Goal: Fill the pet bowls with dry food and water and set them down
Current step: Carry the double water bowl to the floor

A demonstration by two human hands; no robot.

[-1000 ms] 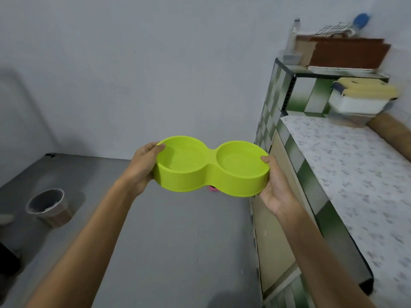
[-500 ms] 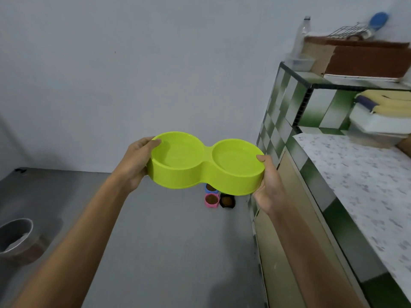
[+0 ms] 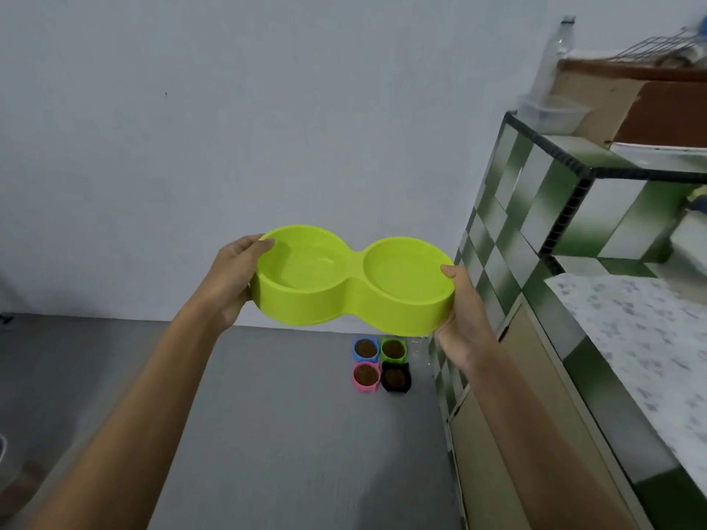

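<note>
Lime-green plastic double bowl [image 3: 354, 288], one moulded piece with two wells, is hanging level in the air above the grey floor [image 3: 267, 415], near the wall. Your left hand [image 3: 233, 277] is gripping the left end, thumb hooked over the rim; your right hand [image 3: 461, 311] is clasping the right end, thumb on the rim. The left well seems to be holding clear water; the right is looking empty. Judged stiff, light, smooth-walled and prone to sloshing: keep holding both ends level. Below right, four small bowls [image 3: 380, 363] of brown kibble are sitting on the floor beside the tiled counter [image 3: 535, 208].
</note>
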